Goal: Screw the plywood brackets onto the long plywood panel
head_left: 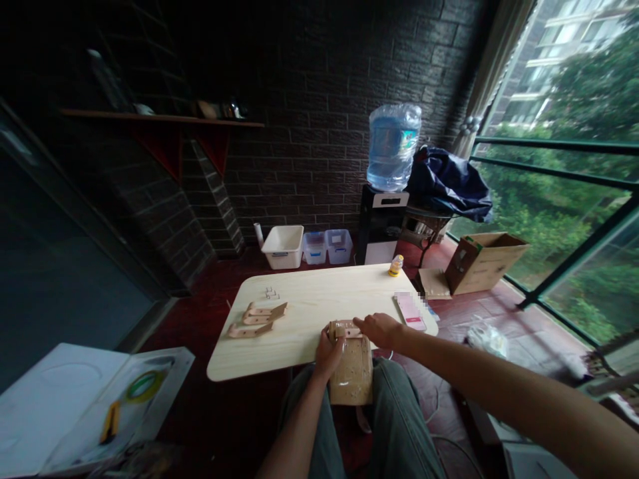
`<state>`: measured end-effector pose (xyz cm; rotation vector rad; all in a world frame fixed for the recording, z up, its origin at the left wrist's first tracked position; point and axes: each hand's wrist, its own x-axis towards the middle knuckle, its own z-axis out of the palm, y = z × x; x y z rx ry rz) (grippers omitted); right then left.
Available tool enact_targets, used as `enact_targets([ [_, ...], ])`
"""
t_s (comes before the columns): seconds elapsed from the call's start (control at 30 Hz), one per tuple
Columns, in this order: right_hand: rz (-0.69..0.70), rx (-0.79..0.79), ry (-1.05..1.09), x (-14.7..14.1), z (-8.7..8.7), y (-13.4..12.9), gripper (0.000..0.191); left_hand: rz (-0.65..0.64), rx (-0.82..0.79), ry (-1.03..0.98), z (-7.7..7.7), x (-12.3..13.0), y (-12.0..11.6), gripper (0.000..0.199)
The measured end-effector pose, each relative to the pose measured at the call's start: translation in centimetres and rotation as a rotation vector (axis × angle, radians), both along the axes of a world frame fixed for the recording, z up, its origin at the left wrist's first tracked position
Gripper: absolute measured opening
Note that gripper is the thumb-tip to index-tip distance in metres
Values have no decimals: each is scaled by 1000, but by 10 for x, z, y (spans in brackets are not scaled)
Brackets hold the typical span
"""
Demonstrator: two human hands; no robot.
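Note:
A tape-covered cardboard slab [351, 379] leans from my lap onto the near edge of the pale table [309, 299]. Across its far end lies a short tan leather strip [352, 332] with small dark holes. My left hand [329, 352] grips the strip's left end, thumb on top, against the slab. At the strip's right end is my right hand [377, 329], fingers closed in a pinch; anything inside them is too small to make out. Curved tan leather pieces [257, 320] lie at the table's left, with several small bent metal pieces [271, 293] behind them.
A yellow-capped small bottle [396, 266] and a pink-screened phone-like item [410, 311] are on the table's right. An open white case [114, 406] with a yellow cutter [110, 422] sits at lower left. Bins [283, 247], a water dispenser [382, 223] and a cardboard box [482, 266] stand beyond.

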<state>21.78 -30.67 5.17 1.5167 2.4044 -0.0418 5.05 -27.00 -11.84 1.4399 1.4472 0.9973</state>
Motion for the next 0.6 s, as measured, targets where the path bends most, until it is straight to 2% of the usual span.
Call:
enact_targets([
  [0.17, 151, 59, -61, 8, 4, 2, 27, 3, 2, -35, 3, -3, -2, 53],
  [0.3, 197, 35, -49, 6, 0, 9, 27, -15, -1, -78, 5, -5, 2, 53],
  [0.47, 94, -1, 3, 3, -1, 17, 27, -14, -16, -84, 1, -3, 10, 55],
  [0.6, -44, -18, 42, 4, -6, 21, 27, -16, -22, -75, -3, -3, 15, 59],
])
